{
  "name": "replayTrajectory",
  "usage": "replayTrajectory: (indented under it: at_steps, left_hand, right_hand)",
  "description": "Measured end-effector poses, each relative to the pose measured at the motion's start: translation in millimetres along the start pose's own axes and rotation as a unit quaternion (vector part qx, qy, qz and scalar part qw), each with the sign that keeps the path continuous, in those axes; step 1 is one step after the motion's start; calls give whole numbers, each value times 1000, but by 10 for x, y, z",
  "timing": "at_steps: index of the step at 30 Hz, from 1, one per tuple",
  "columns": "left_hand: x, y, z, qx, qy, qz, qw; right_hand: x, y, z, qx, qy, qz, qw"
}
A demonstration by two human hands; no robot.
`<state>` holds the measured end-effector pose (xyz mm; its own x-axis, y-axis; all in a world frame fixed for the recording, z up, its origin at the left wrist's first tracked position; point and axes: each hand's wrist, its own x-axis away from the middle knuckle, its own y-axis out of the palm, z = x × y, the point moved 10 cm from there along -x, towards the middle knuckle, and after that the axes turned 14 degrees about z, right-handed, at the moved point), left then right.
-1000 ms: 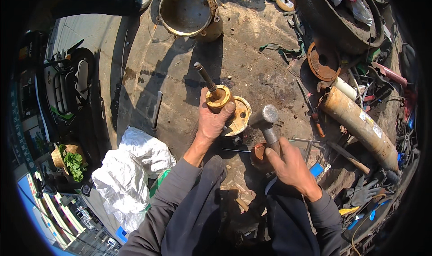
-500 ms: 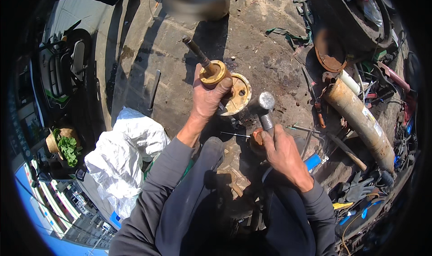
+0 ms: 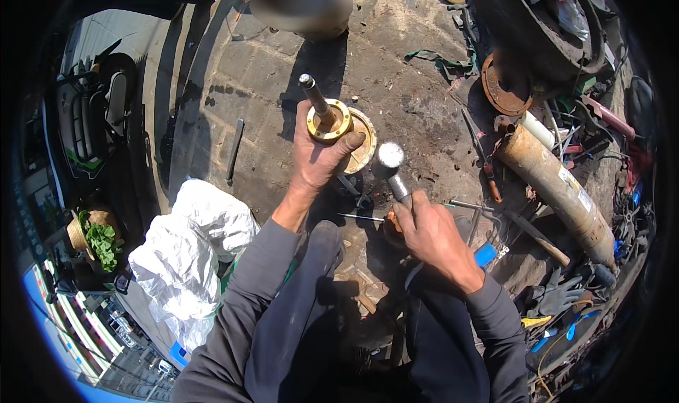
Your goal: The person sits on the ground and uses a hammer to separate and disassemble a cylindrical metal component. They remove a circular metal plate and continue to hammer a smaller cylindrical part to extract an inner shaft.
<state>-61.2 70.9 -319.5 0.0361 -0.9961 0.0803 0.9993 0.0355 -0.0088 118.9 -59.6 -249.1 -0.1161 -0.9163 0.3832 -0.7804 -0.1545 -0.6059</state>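
Left hand (image 3: 315, 162) wrapped round brass-collared shaft (image 3: 322, 106), beside pale disc (image 3: 366, 147); long axis slanting away from person, tip leaning left. Right hand (image 3: 435, 237) closed on hammer (image 3: 398, 183), head nearer shaft than earlier. Stained, sunlit ground (image 3: 417, 113); white sack (image 3: 187, 261) left, rusty pipe (image 3: 555, 191) right.

View: head, left of two side-by-side fisheyes | Looks from: head height | Faces: steeply down, upright | Near: left hand (image 3: 315, 155), right hand (image 3: 436, 237) at mid-picture | Beyond: ground (image 3: 403, 84); street (image 3: 117, 33), far left | Rim: dark, edges bending
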Motion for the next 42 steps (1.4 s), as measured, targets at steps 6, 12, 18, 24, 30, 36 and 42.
replayTrajectory:
  at_steps: [6,12,18,24,30,36,42]
  left_hand:
    - [-18,-182,-265,221,-190,61,955]
    - [110,-71,-314,233,-212,58,947]
    - [276,156,-285,233,-231,19,944]
    - [350,231,-133,205,-271,-75,937]
    - [338,197,-145,130,-294,-169,932]
    - [475,203,-274,126,-328,-156,923]
    - [351,105,-362,11,-274,-107,956]
  right_hand:
    - [184,-55,459,-109,70,89,988]
    - [-84,95,553,-265,131,136,945]
    - [-314,318,501,-265,142,139,944]
    - [-390,402,554,-419,252,68,870]
    - [-393,437,639,-462,272,-21,844]
    - [-392,504,789,-431,275,-16,859]
    - [-120,260,729,-313,271,-4,910]
